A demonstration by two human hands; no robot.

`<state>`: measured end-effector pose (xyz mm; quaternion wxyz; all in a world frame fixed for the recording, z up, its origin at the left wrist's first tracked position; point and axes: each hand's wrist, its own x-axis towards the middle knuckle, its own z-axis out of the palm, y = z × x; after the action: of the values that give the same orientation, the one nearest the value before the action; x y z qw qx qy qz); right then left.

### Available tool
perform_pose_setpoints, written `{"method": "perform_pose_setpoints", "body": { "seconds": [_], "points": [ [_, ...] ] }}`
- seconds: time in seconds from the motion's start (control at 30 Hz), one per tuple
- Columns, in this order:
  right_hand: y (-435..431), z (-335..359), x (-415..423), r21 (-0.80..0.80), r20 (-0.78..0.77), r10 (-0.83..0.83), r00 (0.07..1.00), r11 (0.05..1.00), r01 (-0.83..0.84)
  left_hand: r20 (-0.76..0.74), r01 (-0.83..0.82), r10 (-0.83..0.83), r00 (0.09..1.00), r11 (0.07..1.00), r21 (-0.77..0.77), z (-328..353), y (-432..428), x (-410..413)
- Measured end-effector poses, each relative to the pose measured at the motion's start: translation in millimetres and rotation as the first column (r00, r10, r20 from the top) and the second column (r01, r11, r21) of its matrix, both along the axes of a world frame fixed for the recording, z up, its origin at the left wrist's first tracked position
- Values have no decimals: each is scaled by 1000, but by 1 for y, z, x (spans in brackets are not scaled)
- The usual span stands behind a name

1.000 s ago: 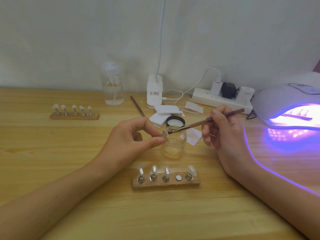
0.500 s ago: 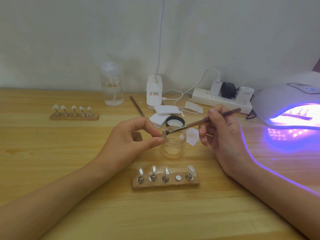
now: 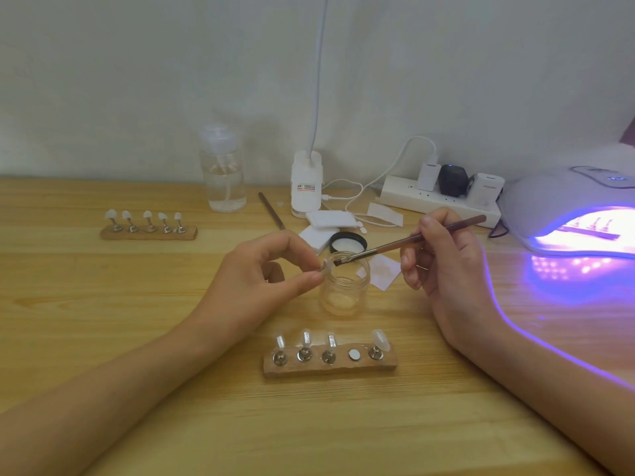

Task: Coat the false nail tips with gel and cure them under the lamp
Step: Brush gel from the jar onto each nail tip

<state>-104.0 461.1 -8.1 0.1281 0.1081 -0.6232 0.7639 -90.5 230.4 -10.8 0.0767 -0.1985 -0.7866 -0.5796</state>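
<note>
My left hand (image 3: 254,273) pinches a small nail tip on its stand (image 3: 327,266) between thumb and forefinger, just over the rim of a clear glass jar (image 3: 343,293). My right hand (image 3: 443,262) grips a brown brush (image 3: 405,242) like a pen, its bristles touching the held nail tip. Near me lies a wooden holder (image 3: 330,364) carrying several tips on metal stands, with one bare magnet spot. A second holder (image 3: 148,231) with several tips lies at the far left. The curing lamp (image 3: 570,214) glows purple at the right, with a holder inside.
Behind the jar lie its black lid (image 3: 347,242), white pads (image 3: 330,219) and paper slips. A clear pump bottle (image 3: 222,173), a white clip lamp base (image 3: 306,183), a power strip (image 3: 439,201) with plugs and cables, and a spare brush (image 3: 271,211) line the back by the wall.
The brush tip has shifted left from the jar mouth onto the nail tip that my left hand holds. My right hand followed slightly left. My left hand stayed nearly still.
</note>
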Motion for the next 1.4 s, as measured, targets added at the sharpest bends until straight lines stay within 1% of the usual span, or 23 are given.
{"method": "perform_pose_setpoints", "body": {
  "seconds": [0.13, 0.2, 0.4, 0.53, 0.83, 1.0, 1.13, 1.3, 1.4],
  "points": [
    [0, 0, 0, -21, -3, 5, 1000, 1000, -5, -10, -43, 44, 999, 995, 88, -1, 0, -2],
    [0, 0, 0, -24, -1, 14, 1000, 1000, -14, -11, -57, 58, 998, 993, 106, -1, 0, -2],
    [0, 0, -1, -33, 12, 26, 1000, 999, -26, -37, -101, 103, 994, 993, 60, 0, 0, -1],
    [1, 0, -1, -55, 13, 24, 1000, 998, -23, -5, -118, 118, 993, 991, 67, 1, 0, -1],
    [0, 2, -3, -119, 18, 83, 996, 990, -80, 12, -72, 72, 997, 997, 19, 2, 0, -1],
    [-2, 1, -5, -94, 21, 154, 988, 984, -152, 4, -41, 41, 999, 999, 10, 1, 0, -2],
    [-3, 0, -5, -71, 26, 146, 989, 987, -144, 3, -17, 17, 1000, 1000, 12, 1, 0, -2],
    [1, -2, -5, -46, 45, 30, 999, 999, -28, 10, -15, 15, 1000, 1000, 16, 2, 0, -2],
    [1, -1, -4, -81, 23, 85, 996, 993, -83, 16, -19, 19, 1000, 1000, 17, 1, -1, -2]
  ]
}}
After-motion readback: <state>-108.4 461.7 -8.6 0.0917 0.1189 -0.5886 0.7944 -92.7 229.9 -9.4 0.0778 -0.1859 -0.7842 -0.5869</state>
